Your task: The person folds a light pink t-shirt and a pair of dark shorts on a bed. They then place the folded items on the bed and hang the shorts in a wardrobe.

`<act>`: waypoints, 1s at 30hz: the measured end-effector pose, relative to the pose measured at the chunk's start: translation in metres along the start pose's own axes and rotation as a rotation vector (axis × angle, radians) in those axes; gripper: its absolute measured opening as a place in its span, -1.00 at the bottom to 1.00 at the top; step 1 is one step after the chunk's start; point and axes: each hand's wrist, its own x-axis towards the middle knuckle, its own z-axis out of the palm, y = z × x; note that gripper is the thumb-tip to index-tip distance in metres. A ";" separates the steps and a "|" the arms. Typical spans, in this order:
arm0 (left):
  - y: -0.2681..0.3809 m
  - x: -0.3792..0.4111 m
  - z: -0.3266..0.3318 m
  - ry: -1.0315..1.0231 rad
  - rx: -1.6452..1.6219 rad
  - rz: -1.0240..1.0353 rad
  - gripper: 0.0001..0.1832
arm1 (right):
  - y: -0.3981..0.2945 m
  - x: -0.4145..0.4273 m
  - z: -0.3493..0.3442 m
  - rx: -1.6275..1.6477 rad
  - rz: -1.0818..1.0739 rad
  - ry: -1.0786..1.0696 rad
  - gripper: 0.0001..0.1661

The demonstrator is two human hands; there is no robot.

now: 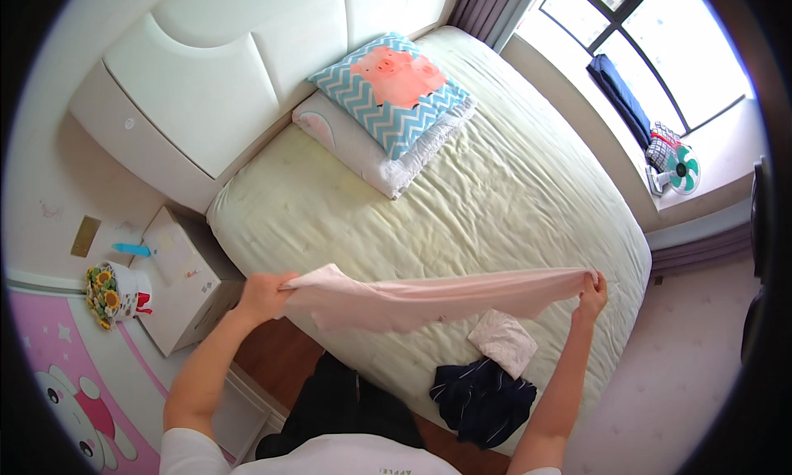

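Note:
A pale pink cloth garment (427,299) is stretched sideways between my two hands, above the near part of the bed. At its left end, my left hand (266,295) grips a bunched edge. My right hand (592,297) pinches the opposite end, arm extended. Under and just beyond the cloth lies the mattress with a pale green fitted sheet (495,215). Below the cloth's right half rests a folded pale pink piece of fabric (504,343). It touches a crumpled navy garment with thin white stripes (482,401) near the bed's edge.
A blue zigzag pillow with pigs (396,85) lies on a folded quilt (352,147) by the white headboard (204,91). At left, a nightstand (185,277) bears a sunflower pot (127,289). A small fan (680,169) stands on the windowsill (718,172).

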 end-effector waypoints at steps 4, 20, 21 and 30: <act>-0.023 0.003 -0.036 0.368 0.283 0.257 -0.84 | 0.006 -0.011 0.093 0.121 0.238 -0.047 -0.71; -0.134 -0.055 0.263 -0.194 0.470 0.484 -0.81 | 0.283 -0.010 0.042 -0.292 0.261 -0.180 -0.83; -0.141 -0.058 0.283 -0.245 0.473 0.479 -0.78 | 0.305 -0.025 0.034 -0.682 0.150 -0.089 -0.85; -0.145 -0.044 0.275 -0.368 0.376 0.389 -0.74 | 0.252 -0.257 0.170 -0.686 -1.061 -1.261 -0.41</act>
